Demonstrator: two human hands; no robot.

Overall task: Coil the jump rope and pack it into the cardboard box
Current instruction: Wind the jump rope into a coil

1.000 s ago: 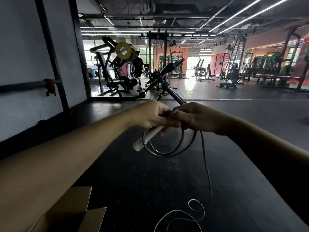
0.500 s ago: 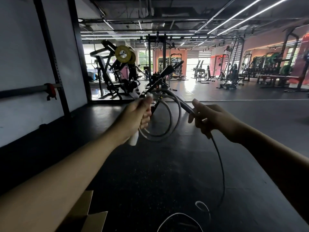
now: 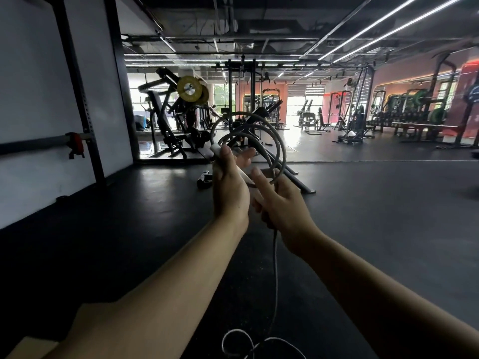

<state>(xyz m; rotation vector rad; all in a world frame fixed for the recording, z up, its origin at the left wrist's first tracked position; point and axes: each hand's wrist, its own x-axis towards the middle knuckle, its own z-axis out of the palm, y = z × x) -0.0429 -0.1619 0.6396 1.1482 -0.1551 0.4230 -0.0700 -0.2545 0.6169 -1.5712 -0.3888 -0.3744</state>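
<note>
The grey jump rope [image 3: 281, 149] stands in a few loops above my hands at chest height. My left hand [image 3: 229, 187] grips its white handle [image 3: 215, 148] together with the loops. Just to its right, my right hand [image 3: 281, 203] is closed around the rope where the loops come down. From under that hand the loose rope hangs straight down to the black floor and ends in curls [image 3: 237, 340] at the bottom edge. A corner of the cardboard box [image 3: 28, 345] shows at the bottom left, mostly hidden by my left forearm.
Black rubber floor all around. A white wall with a black rack upright [image 3: 77, 89] and a barbell with a red collar [image 3: 75, 143] runs along the left. Weight machines [image 3: 181, 120] stand behind my hands. A small dark object [image 3: 204, 178] lies on the floor.
My hands were apart half a second ago and have come together again. The loops have swung from hanging below my left hand to standing above it. The cardboard box has slipped almost out of view.
</note>
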